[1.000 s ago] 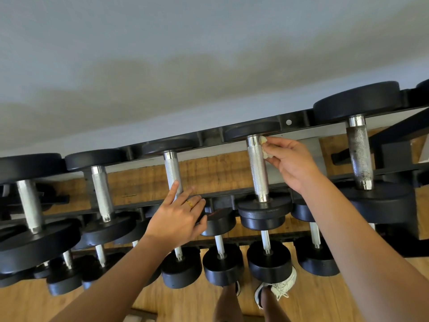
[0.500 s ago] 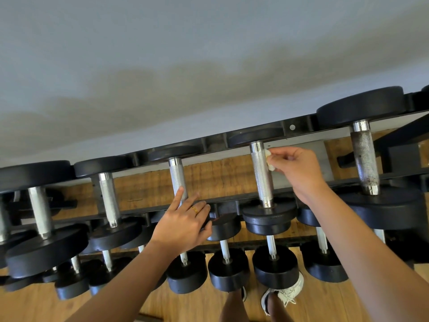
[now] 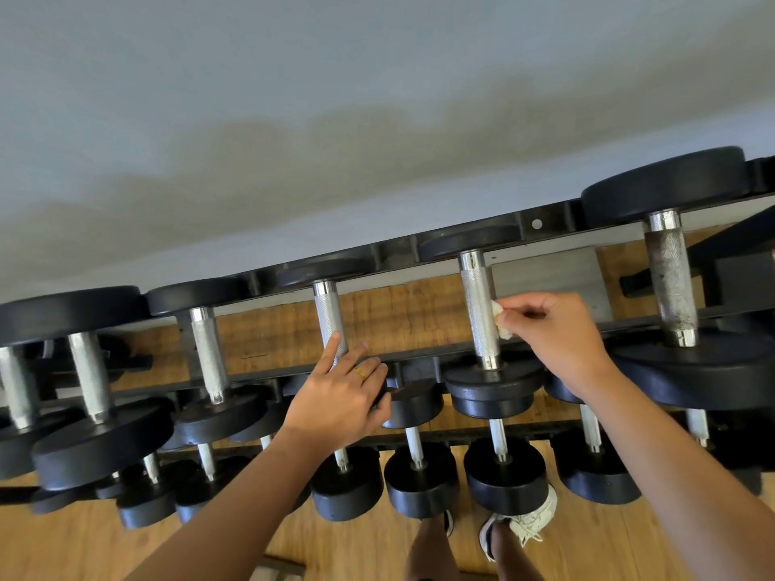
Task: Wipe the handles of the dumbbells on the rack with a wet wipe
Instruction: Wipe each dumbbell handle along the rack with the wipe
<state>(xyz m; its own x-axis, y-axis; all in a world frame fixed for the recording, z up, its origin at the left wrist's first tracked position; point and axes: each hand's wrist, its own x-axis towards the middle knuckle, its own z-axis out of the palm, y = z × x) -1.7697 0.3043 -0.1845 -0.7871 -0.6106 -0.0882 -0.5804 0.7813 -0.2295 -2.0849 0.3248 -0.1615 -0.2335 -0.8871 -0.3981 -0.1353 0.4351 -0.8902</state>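
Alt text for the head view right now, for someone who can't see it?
The right hand pinches a white wet wipe against a knurled dumbbell handle on the top row of the rack, while the left hand rests its fingers on the neighbouring handle. Smaller black dumbbells sit on a lower row above a wooden floor.

right hand pinches wipe on handle | left hand on rack
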